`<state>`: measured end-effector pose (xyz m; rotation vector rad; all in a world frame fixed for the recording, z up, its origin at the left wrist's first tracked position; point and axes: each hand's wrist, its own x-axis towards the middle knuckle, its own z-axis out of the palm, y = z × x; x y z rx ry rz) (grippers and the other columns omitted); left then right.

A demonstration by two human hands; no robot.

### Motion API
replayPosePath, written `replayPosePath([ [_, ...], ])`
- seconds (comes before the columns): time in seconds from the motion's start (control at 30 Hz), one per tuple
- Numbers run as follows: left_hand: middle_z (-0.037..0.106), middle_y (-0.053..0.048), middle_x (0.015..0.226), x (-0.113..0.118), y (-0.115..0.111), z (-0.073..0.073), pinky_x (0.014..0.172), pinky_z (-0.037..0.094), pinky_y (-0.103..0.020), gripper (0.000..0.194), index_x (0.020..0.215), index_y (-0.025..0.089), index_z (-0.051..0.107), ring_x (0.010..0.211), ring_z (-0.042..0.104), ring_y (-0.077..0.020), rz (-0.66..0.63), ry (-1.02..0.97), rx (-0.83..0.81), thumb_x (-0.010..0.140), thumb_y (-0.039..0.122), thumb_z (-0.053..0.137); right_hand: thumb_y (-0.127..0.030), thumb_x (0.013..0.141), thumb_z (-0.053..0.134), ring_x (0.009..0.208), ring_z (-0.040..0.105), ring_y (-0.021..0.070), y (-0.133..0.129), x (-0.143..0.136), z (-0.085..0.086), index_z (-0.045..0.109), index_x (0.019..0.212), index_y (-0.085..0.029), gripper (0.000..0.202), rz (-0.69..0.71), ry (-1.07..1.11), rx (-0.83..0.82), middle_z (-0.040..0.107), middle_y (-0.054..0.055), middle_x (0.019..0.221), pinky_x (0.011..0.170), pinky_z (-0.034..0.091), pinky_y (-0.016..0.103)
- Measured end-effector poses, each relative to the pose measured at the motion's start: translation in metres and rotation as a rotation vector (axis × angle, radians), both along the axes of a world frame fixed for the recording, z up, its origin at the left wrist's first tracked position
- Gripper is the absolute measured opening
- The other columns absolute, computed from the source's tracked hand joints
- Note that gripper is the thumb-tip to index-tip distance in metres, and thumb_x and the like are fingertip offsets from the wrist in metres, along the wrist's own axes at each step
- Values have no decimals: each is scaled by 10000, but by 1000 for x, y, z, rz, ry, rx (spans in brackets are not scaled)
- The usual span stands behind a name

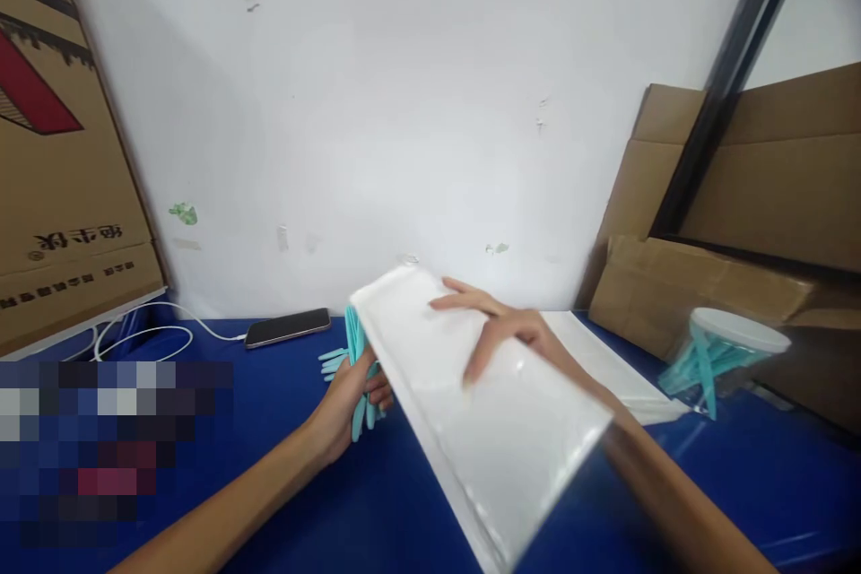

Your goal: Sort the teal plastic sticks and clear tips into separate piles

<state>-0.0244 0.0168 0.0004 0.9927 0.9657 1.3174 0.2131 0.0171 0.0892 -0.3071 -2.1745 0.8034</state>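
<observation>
A long white plastic bag (464, 413) hangs at a slant over the blue table, its upper left end at a bundle of turquoise gloves (356, 336). My left hand (350, 395) is closed round these gloves, their fingers sticking out on both sides of it. Over the upper face of the bag lies my right hand (501, 323), its fingers spread and slightly blurred. Whether its thumb grips the far edge is hidden. More white bags (605, 368) lie flat behind my right forearm.
A phone (288, 328) with a white cable (215, 332) lies at the back left. At the right stands a clear tub (730, 350) of turquoise items with a white lid. Cardboard boxes (706, 287) line the right, and another box (67, 179) stands left.
</observation>
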Motion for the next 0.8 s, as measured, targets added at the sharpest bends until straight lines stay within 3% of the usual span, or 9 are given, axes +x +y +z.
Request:
replayPosePath([
  [0.07, 543, 60, 531, -5, 2, 3, 537, 503, -263, 437, 869, 171, 640, 529, 586, -152, 25, -53, -22, 639, 496, 818, -565, 910, 599, 1496, 238, 320, -7, -2, -1, 795, 823, -290, 348, 3, -166, -16, 522, 9, 1478, 1208, 179, 541],
  [0.13, 621, 37, 620, -11, 5, 8, 587, 534, -270, 447, 911, 173, 639, 600, 624, -162, 45, -111, -39, 631, 470, 821, -501, 890, 663, 1464, 307, 318, -11, -5, -4, 795, 854, -285, 255, -4, -257, -44, 491, 7, 1497, 1188, 242, 524],
  [0.2, 561, 62, 559, -17, 9, 13, 522, 497, -230, 388, 835, 178, 606, 520, 562, -122, 61, -162, -47, 672, 475, 794, -388, 865, 725, 1384, 430, 297, -13, -8, -8, 789, 879, -282, 124, -49, -277, -36, 476, 8, 1499, 1141, 338, 485],
  [0.27, 398, 102, 463, -22, 15, 18, 433, 403, -180, 400, 711, 189, 518, 412, 413, -70, 64, -208, -36, 736, 514, 751, -269, 882, 705, 1320, 497, 268, -12, -9, -13, 783, 891, -283, 80, -116, -286, 4, 461, 6, 1503, 1089, 403, 442],
  [0.33, 277, 124, 453, -26, 20, 20, 405, 337, -158, 463, 669, 198, 448, 387, 291, -45, 60, -242, -8, 777, 553, 725, -141, 904, 625, 1330, 485, 254, -11, -11, -18, 776, 914, -296, 217, -178, -328, 72, 451, -1, 1505, 1064, 425, 424],
  [0.47, 243, 133, 472, -27, 25, 18, 411, 332, -168, 496, 687, 200, 445, 404, 237, -44, 88, -231, 49, 774, 590, 739, 68, 812, 454, 1367, 448, 245, -11, -16, -27, 752, 991, -328, 527, -229, -465, 183, 436, -17, 1518, 1043, 440, 425],
  [0.63, 284, 119, 461, -28, 26, 8, 423, 339, -178, 560, 588, 217, 336, 412, 295, -41, 151, -110, 59, 743, 483, 804, 81, 741, 388, 1127, 627, 223, -14, -17, -24, 718, 1059, -288, 588, -241, -478, 214, 639, 10, 1300, 934, 495, 392],
  [0.73, 268, 122, 470, -27, 25, 6, 425, 334, -188, 547, 591, 221, 341, 414, 281, -46, 100, -45, 42, 751, 495, 785, 28, 785, 378, 853, 661, 202, -13, -14, -21, 702, 1023, -268, 499, -408, -280, 216, 710, 17, 1034, 768, 511, 373],
  [0.8, 264, 121, 472, -25, 22, 6, 424, 324, -192, 538, 590, 220, 350, 417, 272, -49, 27, 12, 24, 754, 496, 781, -57, 869, 411, 808, 645, 200, -12, -15, -22, 692, 1004, -270, 377, -534, -133, 186, 703, 21, 996, 717, 505, 364],
])
